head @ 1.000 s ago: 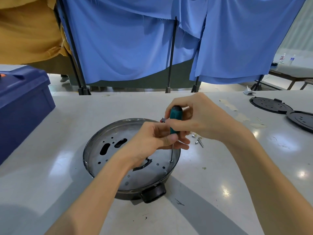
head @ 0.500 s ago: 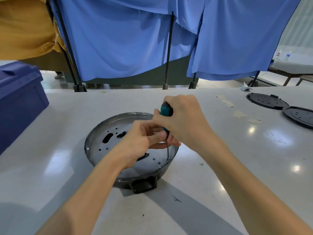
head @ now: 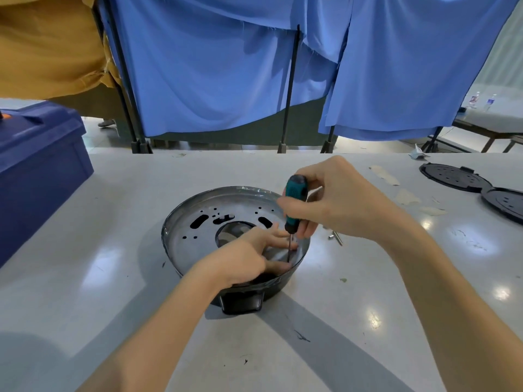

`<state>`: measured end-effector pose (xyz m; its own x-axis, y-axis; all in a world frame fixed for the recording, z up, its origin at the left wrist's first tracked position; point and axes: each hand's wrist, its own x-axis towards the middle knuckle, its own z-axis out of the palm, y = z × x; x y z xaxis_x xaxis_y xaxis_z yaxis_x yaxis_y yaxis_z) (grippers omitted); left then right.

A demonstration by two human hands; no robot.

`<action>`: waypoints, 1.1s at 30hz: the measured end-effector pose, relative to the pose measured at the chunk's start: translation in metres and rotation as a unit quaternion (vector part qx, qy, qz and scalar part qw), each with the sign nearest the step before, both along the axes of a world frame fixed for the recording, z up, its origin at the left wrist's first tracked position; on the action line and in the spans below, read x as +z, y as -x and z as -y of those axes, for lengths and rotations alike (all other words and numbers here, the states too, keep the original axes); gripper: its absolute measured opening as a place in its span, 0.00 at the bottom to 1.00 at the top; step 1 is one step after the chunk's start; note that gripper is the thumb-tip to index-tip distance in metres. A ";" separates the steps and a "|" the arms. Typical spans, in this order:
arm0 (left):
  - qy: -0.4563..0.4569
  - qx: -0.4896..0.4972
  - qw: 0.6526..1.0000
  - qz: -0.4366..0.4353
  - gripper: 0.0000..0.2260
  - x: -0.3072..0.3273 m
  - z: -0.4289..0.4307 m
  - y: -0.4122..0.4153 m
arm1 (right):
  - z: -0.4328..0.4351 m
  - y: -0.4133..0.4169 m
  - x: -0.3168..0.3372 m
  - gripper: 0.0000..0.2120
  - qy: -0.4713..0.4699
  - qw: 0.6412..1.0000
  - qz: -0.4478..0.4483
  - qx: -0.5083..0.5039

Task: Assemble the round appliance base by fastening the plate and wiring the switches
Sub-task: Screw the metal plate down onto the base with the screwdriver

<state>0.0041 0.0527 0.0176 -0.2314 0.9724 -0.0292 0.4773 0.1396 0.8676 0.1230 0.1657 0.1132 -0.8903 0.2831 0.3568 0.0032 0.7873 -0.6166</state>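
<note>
The round black appliance base sits mid-table with a perforated metal plate inside it and a black handle tab facing me. My right hand grips a teal-handled screwdriver, held upright with its thin shaft reaching down to the plate near the right rim. My left hand lies inside the base with fingers stretched flat on the plate beside the shaft's tip. The tip itself and any screw under it are hidden by my fingers.
Loose screws lie on the table just right of the base. Two black round covers rest at the far right. A dark blue bin stands at the left edge. Blue curtains on black poles hang behind the table.
My left hand has let go of the screwdriver shaft and dropped flat onto the plate. My right hand has shifted its grip, showing more of the teal handle.
</note>
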 end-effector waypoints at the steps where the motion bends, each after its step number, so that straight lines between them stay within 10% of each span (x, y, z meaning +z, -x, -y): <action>1: 0.011 0.001 1.000 -0.019 0.20 -0.002 -0.002 -0.001 | -0.002 -0.001 0.001 0.14 -0.011 1.000 0.009 0.007; 14: 0.030 0.056 0.995 -0.079 0.24 0.000 -0.004 -0.004 | 0.016 0.003 -0.044 0.17 0.036 0.944 -0.182 -0.274; 23: -0.080 0.090 0.992 -0.022 0.04 0.005 -0.003 -0.011 | 0.022 0.012 -0.038 0.25 -0.131 0.947 -0.126 -0.265; 33: -0.048 0.101 0.994 0.011 0.05 0.006 -0.003 -0.008 | -0.002 0.002 0.011 0.06 -0.025 0.999 -0.028 0.029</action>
<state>0.0124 0.0554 0.0240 -0.4217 0.9052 0.0533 0.4280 0.1469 0.8917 0.1212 0.1674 0.1243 -0.8827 0.2117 0.4196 -0.0774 0.8152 -0.5740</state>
